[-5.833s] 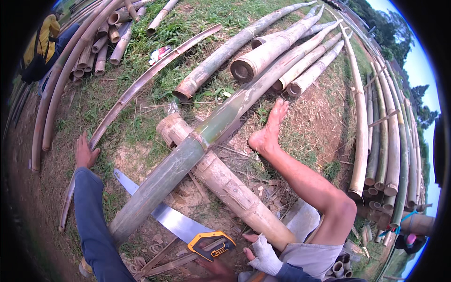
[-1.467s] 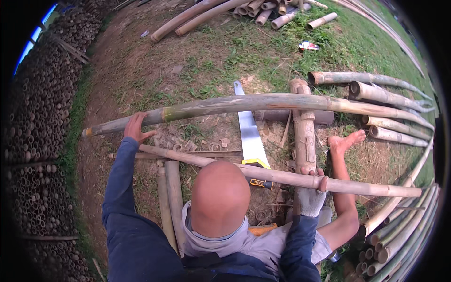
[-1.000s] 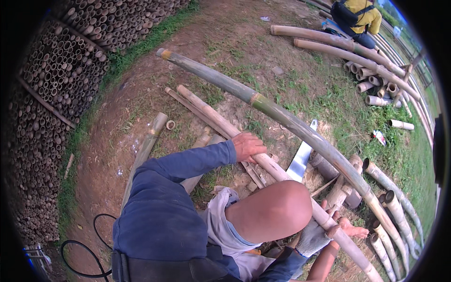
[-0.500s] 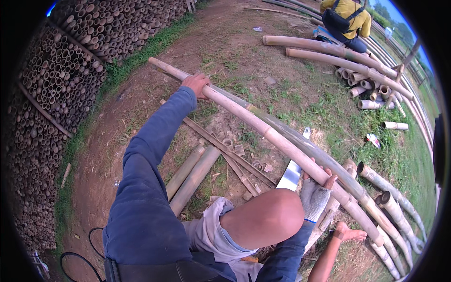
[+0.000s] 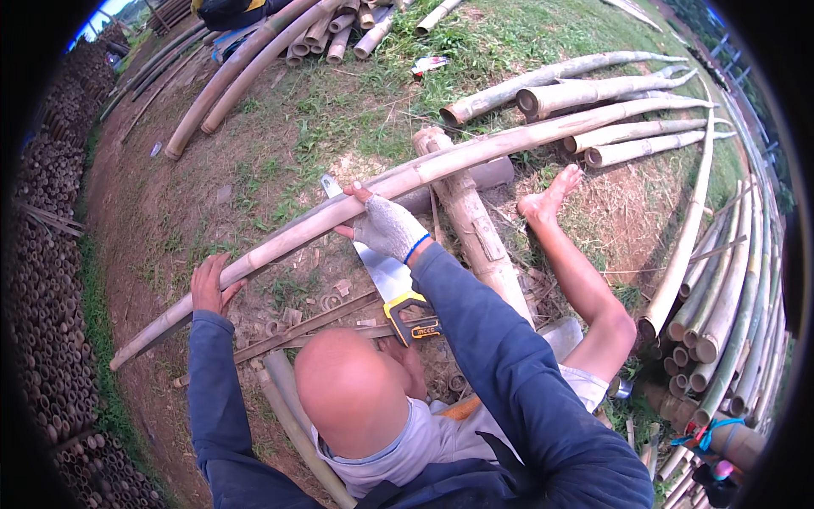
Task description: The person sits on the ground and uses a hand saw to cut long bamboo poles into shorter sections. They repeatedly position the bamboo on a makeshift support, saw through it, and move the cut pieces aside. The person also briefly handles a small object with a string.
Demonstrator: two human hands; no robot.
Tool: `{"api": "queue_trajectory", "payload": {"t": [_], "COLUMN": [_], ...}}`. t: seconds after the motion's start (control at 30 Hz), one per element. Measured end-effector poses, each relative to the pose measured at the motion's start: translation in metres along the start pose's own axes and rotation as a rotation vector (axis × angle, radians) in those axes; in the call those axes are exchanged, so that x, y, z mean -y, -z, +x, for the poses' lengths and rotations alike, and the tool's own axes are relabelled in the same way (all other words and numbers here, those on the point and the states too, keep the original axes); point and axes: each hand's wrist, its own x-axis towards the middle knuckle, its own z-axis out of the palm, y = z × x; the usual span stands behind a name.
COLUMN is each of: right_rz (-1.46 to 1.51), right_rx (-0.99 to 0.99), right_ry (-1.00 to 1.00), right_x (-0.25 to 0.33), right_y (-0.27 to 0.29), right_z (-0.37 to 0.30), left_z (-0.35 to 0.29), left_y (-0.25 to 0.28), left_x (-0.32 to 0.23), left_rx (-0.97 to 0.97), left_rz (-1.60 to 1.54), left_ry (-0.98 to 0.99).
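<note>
A long pale bamboo pole point(image 5: 297, 233) runs slantwise in front of me, from low on the left up to the far right. My bare left hand point(image 5: 214, 284) is closed around it near its left end. Further along, my right hand point(image 5: 390, 229), in a grey-white fingerless glove with a blue cuff, grips the same pole, fingertips over the top and thumb below. A handsaw point(image 5: 383, 273) with a yellow and black handle lies under the pole, beside my right forearm. The pole passes over a thick notched bamboo log point(image 5: 471, 216); a darker bamboo piece point(image 5: 496, 174) lies beneath.
Several cut bamboo poles point(image 5: 593, 95) lie at the far right, near my bare foot point(image 5: 551, 195). More long bamboo point(image 5: 729, 297) is heaped along the right edge. Stacked bamboo point(image 5: 51, 314) lines the left. Two curved poles point(image 5: 246, 72) lie at the back; split strips point(image 5: 280, 335) lie by my knee.
My view has swung to the right, bringing the bamboo heap at the right edge into sight. Both hands keep hold of the pole, which now lies across the log apart from its former neighbour.
</note>
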Motion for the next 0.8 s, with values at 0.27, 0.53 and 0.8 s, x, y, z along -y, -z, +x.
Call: {"api": "queue_trajectory", "payload": {"t": [0.27, 0.53, 0.8], "right_rz": [-0.363, -0.090, 0.169], "right_rx": [-0.061, -0.115, -0.179], "right_ry": [-0.117, -0.079, 0.105], "right_x": [0.026, 0.065, 0.036], "right_y": [0.016, 0.059, 0.087], "right_z": [-0.017, -0.017, -0.027], "left_z": [0.006, 0.030, 0.120], "left_y": [-0.016, -0.021, -0.063], "left_x": [-0.004, -0.050, -0.179], "left_rx": [-0.015, 0.021, 0.209], "left_rz": [0.010, -0.036, -0.148], "left_ry": [0.026, -0.051, -0.227]}}
